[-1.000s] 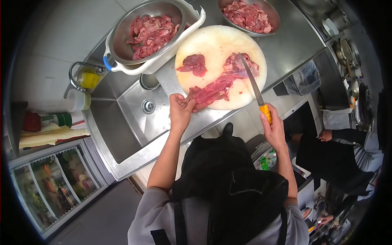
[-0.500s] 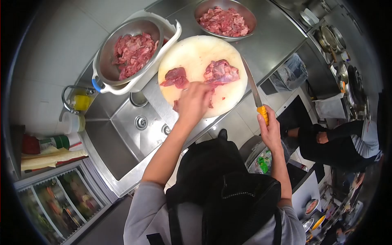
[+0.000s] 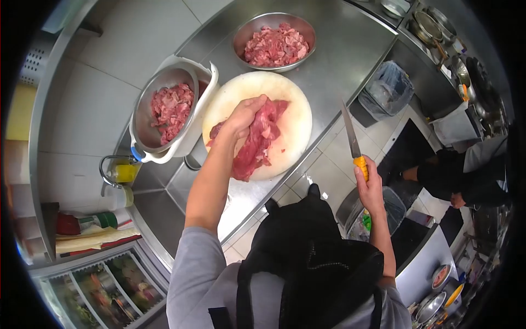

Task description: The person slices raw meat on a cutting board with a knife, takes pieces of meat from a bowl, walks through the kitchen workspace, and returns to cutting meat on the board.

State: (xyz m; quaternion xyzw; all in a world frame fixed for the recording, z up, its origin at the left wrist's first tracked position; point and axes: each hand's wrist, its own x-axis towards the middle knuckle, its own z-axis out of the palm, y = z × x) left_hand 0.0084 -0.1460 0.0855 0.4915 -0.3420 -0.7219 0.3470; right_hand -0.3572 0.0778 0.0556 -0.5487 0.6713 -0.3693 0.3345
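My left hand (image 3: 246,116) grips a long piece of raw red meat (image 3: 259,141) over the round white cutting board (image 3: 293,126). The meat hangs down toward the board's near edge, and whether it rests on the board I cannot tell. Part of another dark red piece (image 3: 217,130) shows on the board's left side, mostly behind my wrist. Out to the right, away from the board, my right hand (image 3: 370,183) is closed round the yellow handle of a knife (image 3: 352,134). Its long blade points up and away from me.
Cut meat fills a steel bowl (image 3: 241,38) behind the board. Another steel bowl (image 3: 143,118) of meat sits in a white tub (image 3: 211,90) at left, by the sink (image 3: 159,214). A lined bin (image 3: 387,90) stands right of the counter; a person (image 3: 466,170) is further right.
My left hand has picked up the long piece of meat from the board. The right hand still holds the knife out to the side. The whole view has shifted.
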